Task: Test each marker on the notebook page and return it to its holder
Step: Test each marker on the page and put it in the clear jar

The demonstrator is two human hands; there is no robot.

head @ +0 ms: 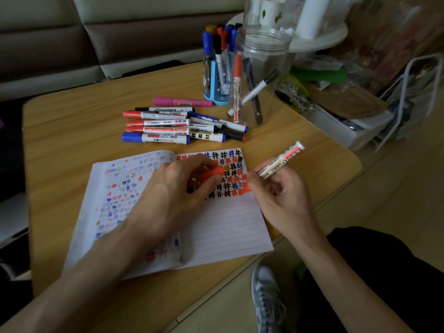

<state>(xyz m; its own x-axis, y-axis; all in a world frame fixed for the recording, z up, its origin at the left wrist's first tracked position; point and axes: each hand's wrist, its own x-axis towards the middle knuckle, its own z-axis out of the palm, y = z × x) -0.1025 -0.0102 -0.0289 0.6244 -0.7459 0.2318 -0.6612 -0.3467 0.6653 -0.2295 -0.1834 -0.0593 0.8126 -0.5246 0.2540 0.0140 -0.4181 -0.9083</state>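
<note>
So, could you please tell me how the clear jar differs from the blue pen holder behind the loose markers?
The clear jar is see-through and plain; the blue pen holder is coloured, with a cartoon print. The clear jar looks wider and taller than the blue pen holder. The jar holds three markers leaning loosely; the holder is packed with upright ones. Both stand on the table.

We see a beige and brown sofa [48, 44] behind the wooden table [72, 121]. At right, a white round stand [332, 37] bears pale rolls above a cluttered white bin [346, 134] and a white wire frame [406, 78]. A grey shoe [266, 296] rests on the pale floor.
</note>
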